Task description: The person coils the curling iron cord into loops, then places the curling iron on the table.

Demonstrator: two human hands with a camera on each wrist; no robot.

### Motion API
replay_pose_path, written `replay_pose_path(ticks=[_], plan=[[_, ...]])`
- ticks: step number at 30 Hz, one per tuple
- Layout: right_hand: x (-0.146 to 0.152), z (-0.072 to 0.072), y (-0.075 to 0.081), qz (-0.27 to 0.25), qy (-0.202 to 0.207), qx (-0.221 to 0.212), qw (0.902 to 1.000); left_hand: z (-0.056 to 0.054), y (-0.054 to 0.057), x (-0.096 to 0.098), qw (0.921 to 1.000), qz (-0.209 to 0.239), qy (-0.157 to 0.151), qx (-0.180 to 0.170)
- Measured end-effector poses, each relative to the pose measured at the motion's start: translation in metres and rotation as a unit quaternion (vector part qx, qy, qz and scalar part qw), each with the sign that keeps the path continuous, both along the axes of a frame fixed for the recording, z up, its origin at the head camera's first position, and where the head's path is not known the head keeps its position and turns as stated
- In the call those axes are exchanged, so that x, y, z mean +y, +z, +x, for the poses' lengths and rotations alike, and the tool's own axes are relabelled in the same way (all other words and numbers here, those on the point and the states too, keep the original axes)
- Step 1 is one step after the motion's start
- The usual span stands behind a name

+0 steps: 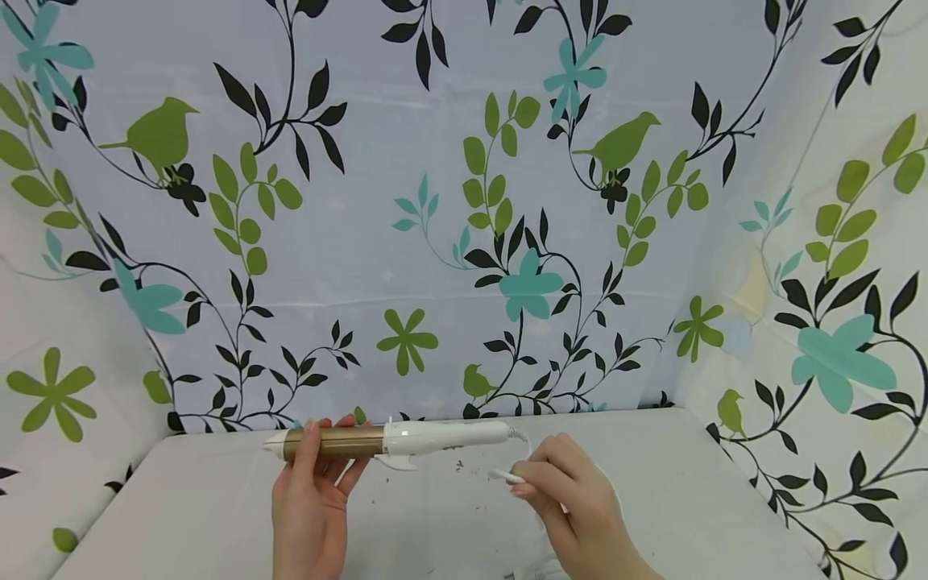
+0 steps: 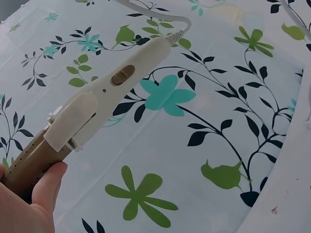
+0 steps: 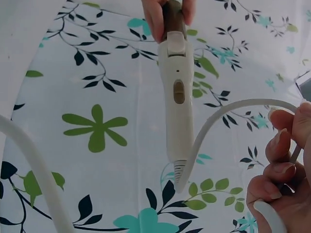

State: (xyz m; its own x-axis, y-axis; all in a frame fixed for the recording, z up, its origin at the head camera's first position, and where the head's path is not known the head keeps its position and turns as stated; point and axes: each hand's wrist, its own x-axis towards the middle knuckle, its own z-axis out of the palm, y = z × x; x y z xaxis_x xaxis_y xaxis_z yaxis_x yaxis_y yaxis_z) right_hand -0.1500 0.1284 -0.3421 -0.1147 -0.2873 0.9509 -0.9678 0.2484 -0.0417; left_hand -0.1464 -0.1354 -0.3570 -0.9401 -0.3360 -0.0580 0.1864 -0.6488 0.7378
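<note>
A curling iron [image 1: 445, 435] with a white handle and a gold barrel is held level above the white table. My left hand [image 1: 312, 499] grips it by the barrel [image 2: 36, 167], thumb on one side and fingers on the other. On the handle there is a gold-brown switch [image 3: 179, 92]. The white cord [image 3: 228, 109] leaves the handle's end and arcs over to my right hand [image 1: 573, 499], which holds it between curled fingers. A short white length of cord [image 1: 507, 477] pokes out from the right fingertips. Part of the cord is hidden inside that hand.
The white table [image 1: 196, 499] has small dark specks on it. A cloth [image 1: 348, 242] printed with leaves, birds and flowers hangs behind and at both sides. Near the bottom edge lies a white object [image 1: 544, 570], mostly cut off and partly behind the right arm.
</note>
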Motion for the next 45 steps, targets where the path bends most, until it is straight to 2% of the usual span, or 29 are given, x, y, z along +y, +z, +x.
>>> replay_pose_path(ticks=[7, 14, 19, 23, 26, 28, 34, 40, 43, 45], plan=[[0.008, -0.014, -0.011, -0.038, -0.025, -0.069, 0.9966, 0.003, -0.002, 0.002, 0.9997, -0.020, -0.013, 0.002], [0.010, -0.022, -0.016, -0.052, -0.062, -0.141, 0.9867, 0.001, -0.003, 0.000, 0.9989, 0.011, -0.038, 0.026], [0.008, -0.024, -0.018, -0.075, -0.083, -0.201, 0.9732, -0.001, -0.007, -0.003, 0.9967, 0.036, -0.063, 0.036], [0.006, -0.024, -0.019, -0.096, -0.089, -0.256, 0.9577, -0.002, -0.008, -0.004, 0.9954, 0.057, -0.069, 0.035], [0.004, -0.023, -0.020, -0.102, -0.100, -0.282, 0.9488, -0.002, -0.008, -0.006, 0.9941, 0.071, -0.071, 0.041], [0.004, -0.023, -0.020, -0.098, -0.104, -0.287, 0.9471, -0.002, -0.009, -0.008, 0.9927, 0.083, -0.073, 0.047], [0.003, -0.025, -0.023, -0.074, -0.102, -0.267, 0.9554, -0.002, -0.011, -0.014, 0.9895, 0.109, -0.077, 0.055], [0.002, -0.027, -0.024, -0.093, -0.088, -0.249, 0.9600, -0.003, -0.013, -0.019, 0.9873, 0.125, -0.078, 0.059], [0.001, -0.028, -0.025, -0.104, -0.089, -0.253, 0.9578, -0.003, -0.013, -0.020, 0.9859, 0.128, -0.082, 0.069], [0.001, -0.029, -0.026, -0.108, -0.095, -0.268, 0.9526, -0.003, -0.014, -0.020, 0.9850, 0.131, -0.085, 0.074]])
